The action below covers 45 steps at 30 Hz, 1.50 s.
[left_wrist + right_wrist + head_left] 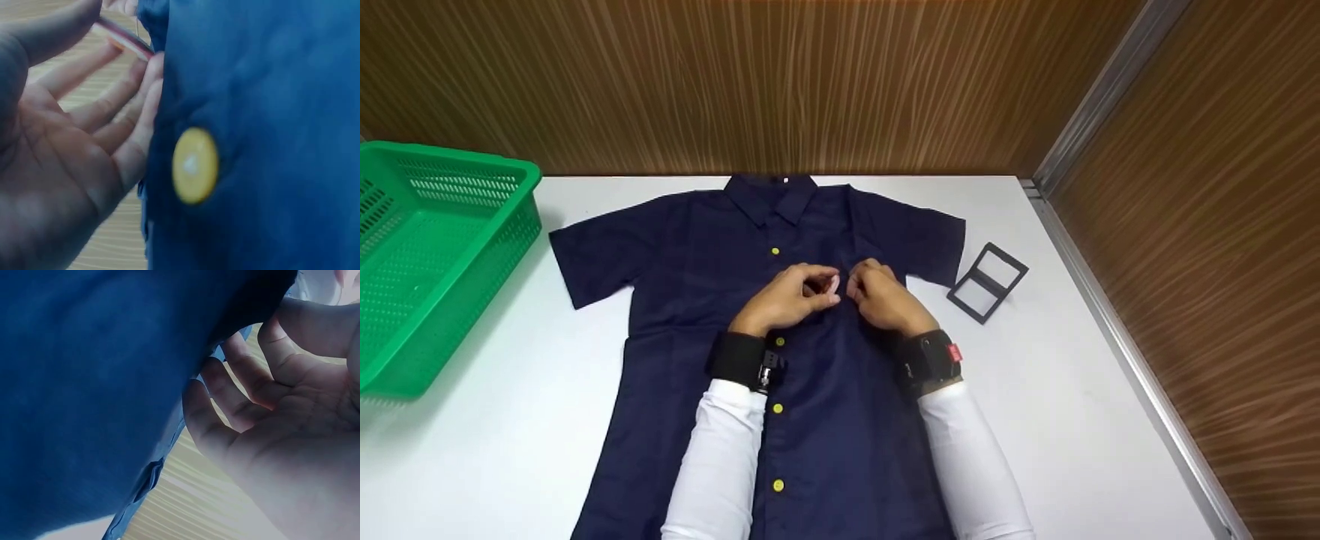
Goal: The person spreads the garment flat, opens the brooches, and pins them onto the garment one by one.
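Observation:
A navy short-sleeved shirt with yellow buttons lies face up, collar away from me. Over its chest, my left hand pinches a thin, flat piece with a red and white edge between thumb and fingers; its exact kind cannot be told. A fine thread-like line shows beside that piece in the left wrist view. Just to the right, my right hand pinches the shirt's cloth between thumb and index finger, its other fingers curled against the fabric. The fingertips of the two hands are close together.
A green perforated plastic basket stands at the left on the white table. Right of the shirt's sleeve lies a small dark frame with two windows. Wood-patterned panels rise at the back and right.

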Motion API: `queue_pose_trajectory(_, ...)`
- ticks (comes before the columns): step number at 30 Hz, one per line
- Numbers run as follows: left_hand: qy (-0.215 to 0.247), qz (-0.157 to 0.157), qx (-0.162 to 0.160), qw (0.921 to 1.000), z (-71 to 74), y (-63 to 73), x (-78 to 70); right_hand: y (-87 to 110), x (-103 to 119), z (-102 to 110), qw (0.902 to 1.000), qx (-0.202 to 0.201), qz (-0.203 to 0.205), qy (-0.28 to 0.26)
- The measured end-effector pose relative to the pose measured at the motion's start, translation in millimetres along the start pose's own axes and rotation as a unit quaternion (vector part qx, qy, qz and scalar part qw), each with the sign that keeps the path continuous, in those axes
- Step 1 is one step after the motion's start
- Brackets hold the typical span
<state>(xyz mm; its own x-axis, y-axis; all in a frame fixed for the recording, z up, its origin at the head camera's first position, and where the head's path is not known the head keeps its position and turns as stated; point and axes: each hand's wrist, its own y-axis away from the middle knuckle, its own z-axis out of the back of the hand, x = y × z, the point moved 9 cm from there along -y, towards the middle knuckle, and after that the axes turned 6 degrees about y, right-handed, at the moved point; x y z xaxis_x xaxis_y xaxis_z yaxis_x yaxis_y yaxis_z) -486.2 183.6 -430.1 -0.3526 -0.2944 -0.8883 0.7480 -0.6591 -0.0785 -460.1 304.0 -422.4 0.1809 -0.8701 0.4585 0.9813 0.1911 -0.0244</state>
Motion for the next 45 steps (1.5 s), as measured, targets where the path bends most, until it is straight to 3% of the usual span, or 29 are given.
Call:
queue_pose_trajectory(6,-0.026,-0.001,0.002,0.9997,-1.4,1.6,-4.7,1.6,1.9,1.1,1.0,-0.005,0.006,0.001)
queue_pose_trajectory(17,-0.033,-0.019,-0.007,0.9993,-3.7,-0.9,-14.3,2.6,0.8,1.8,0.9999,-0.008,0.006,0.0)
queue_pose_trajectory(45,-0.048,0.012,-0.002,0.9988,-8.0,-1.9,-8.7,1.2,-1.9,0.4,1.0,0.0,-0.008,-0.004)
